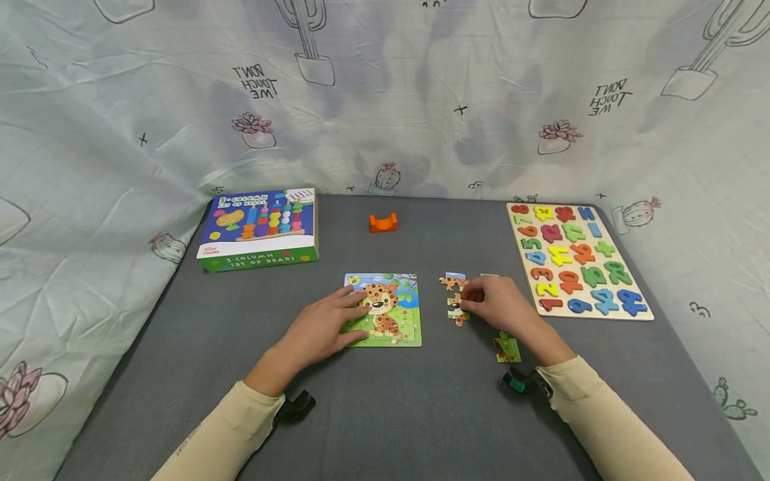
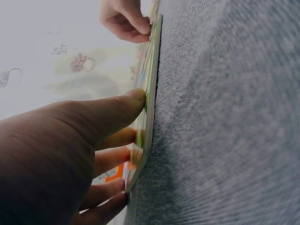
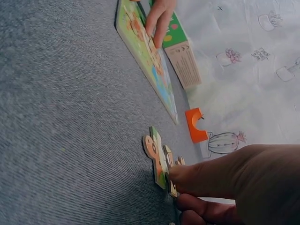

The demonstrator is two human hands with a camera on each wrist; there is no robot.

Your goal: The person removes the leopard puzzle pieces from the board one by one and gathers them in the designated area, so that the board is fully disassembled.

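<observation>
A square leopard picture puzzle lies flat in its tray on the grey table. My left hand rests on its left side with fingers spread; the left wrist view shows the thumb and fingertips touching its surface. To the right, my right hand pinches a small puzzle piece between thumb and fingers, low over the table. Close beside it lie a spotted piece and another piece. A green puzzle piece sits nearer the front, below the right hand. One more piece is mostly hidden behind that hand.
A boxed bead set stands at the back left. Near the back middle is an orange curved block. A wooden board of coloured numbers and letters lies at the right. Printed cloth hangs behind the table.
</observation>
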